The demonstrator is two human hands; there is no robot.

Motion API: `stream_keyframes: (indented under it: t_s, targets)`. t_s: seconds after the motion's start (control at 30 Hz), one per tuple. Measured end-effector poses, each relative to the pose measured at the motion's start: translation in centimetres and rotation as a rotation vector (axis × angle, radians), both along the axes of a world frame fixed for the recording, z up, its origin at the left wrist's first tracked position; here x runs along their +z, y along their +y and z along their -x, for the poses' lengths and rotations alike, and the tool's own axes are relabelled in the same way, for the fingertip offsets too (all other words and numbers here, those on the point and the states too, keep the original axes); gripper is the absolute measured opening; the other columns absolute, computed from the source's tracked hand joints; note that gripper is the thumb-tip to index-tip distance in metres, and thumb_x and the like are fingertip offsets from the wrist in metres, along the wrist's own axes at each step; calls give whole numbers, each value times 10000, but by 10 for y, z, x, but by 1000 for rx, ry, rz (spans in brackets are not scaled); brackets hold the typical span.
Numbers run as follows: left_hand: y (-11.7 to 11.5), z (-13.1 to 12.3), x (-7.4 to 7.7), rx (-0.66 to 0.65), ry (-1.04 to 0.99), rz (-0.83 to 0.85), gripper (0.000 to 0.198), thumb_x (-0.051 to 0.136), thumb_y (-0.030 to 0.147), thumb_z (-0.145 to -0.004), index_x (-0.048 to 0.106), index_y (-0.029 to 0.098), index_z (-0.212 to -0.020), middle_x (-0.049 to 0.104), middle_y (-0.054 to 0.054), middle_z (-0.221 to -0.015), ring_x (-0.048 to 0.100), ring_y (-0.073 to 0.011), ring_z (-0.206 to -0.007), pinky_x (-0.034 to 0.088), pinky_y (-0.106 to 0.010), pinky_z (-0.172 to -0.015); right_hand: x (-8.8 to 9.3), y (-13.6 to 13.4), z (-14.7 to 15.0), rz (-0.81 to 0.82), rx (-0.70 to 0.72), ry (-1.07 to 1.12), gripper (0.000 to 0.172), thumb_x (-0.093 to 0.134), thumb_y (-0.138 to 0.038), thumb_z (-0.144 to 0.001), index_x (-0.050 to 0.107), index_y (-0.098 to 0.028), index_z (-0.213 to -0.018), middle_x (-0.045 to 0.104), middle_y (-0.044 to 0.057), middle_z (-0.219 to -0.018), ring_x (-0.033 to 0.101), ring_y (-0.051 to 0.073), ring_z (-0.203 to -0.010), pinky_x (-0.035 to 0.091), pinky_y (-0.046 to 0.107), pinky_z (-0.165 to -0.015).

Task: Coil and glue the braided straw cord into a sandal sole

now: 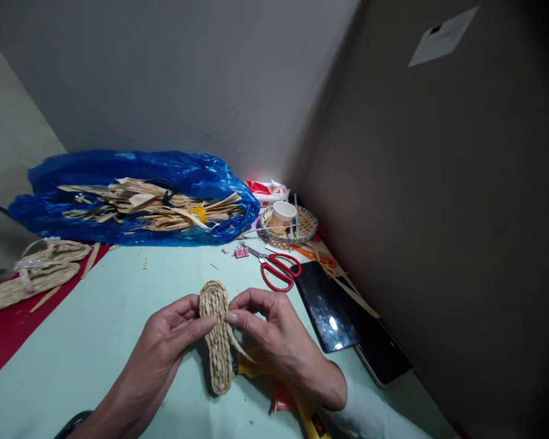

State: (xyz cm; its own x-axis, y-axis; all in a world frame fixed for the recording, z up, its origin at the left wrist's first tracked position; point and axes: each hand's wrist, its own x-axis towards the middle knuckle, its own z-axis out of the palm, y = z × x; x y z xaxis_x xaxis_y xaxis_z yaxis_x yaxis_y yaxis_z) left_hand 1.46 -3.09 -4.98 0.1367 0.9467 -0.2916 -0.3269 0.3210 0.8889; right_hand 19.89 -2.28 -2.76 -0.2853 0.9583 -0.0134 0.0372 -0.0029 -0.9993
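I hold a long oval mat of braided straw (216, 341) upright over the pale green table (119, 329). My left hand (171, 332) pinches its left edge with thumb and fingers. My right hand (274, 335) grips the right edge, thumb pressed on the braid. A loose straw end hangs from the mat near my right thumb. A yellow and orange tool (302, 408), partly hidden, lies under my right wrist.
Red scissors (279, 271) and a pink binder clip (241, 250) lie beyond the mat. A blue plastic bag (201, 177) holds dry straw strips (155, 207). A small woven basket (307, 224) holds a paper cup (283, 214). A dark phone (324, 305) lies at right. Braided straw rope (32, 277) rests at left.
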Motion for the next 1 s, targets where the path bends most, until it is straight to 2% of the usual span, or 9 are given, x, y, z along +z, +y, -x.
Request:
stream_keyframes:
  t_s: [0.2, 0.33, 0.53, 0.73, 0.87, 1.0]
  targets:
    - [1, -2, 0, 35, -15, -7, 338, 890, 207, -691, 783, 223, -1011, 819, -38, -1055, 713, -263, -1111, 555, -263, -885, 0, 2, -1, 8, 12, 10, 238, 674, -390, -900, 763, -174, -850, 709, 12, -782, 592, 158, -746, 454, 307, -744]
    - [0, -2, 2, 33, -35, 4, 331, 878, 202, -700, 781, 221, -1015, 809, -40, -1090, 690, -267, -1166, 554, -256, -892, -2, 2, -1, 27, 10, 22, 190, 746, -354, -835, 752, -169, -877, 731, 17, -811, 627, 160, -765, 472, 310, -771]
    - [-2, -2, 2, 2, -68, 40, 356, 866, 147, -672, 781, 203, -1013, 800, -63, -1132, 666, -304, -1219, 565, -291, -895, -8, 1, 1, 33, 16, 29, 289, 797, -436, -830, 731, -156, -858, 713, 14, -789, 617, 154, -741, 470, 297, -738]
    - [-4, -6, 5, 17, -73, 80, 393, 882, 151, -652, 771, 191, -1027, 787, -78, -1189, 632, -330, -1275, 561, -318, -946, -9, -2, 0, -26, 26, -23, 332, 737, -488, -909, 714, -159, -881, 706, 16, -804, 621, 159, -766, 482, 296, -740]
    - [-2, -7, 4, 45, -80, 63, 441, 914, 211, -659, 755, 198, -1070, 780, -76, -1225, 632, -329, -1282, 565, -309, -954, -9, -3, -3, -81, 6, -115, 308, 723, -471, -933, 693, -166, -971, 710, 24, -848, 631, 175, -811, 491, 302, -763]
    - [1, -2, -2, 113, -73, 22, 473, 912, 332, -721, 730, 219, -1142, 780, -63, -1232, 653, -299, -1260, 575, -271, -927, -11, -3, -6, -155, -54, -223, 196, 725, -356, -948, 664, -181, -1014, 707, 19, -869, 635, 181, -817, 476, 294, -746]
